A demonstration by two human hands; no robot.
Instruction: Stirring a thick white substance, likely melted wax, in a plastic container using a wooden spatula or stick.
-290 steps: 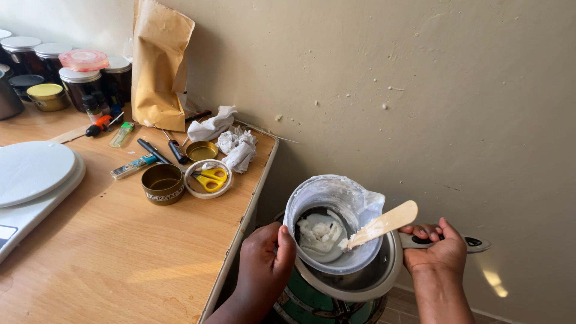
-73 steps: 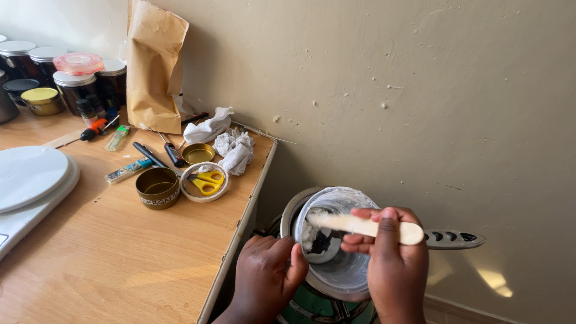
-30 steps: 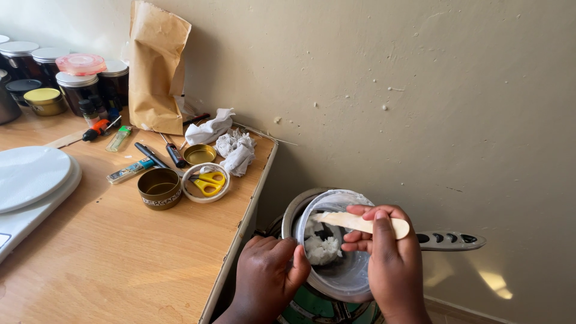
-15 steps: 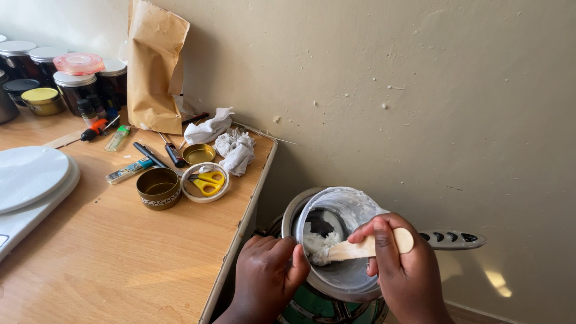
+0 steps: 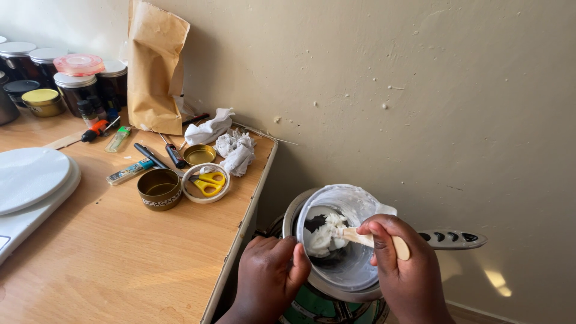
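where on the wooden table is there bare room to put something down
The widest bare patch is the near part of the wooden table, between the white round board, the brass tin and the table's right edge beside the left hand. The back is crowded: dark jars, brown paper bag, pens, lighter, yellow scissors and crumpled tissues.

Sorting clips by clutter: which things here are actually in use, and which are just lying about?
In use:
left hand steadying the pouring jug
right hand holding the wooden stick
white wax
pot

Lying about:
scissors
gold tin
brown paper bag
crumpled tissue
jars
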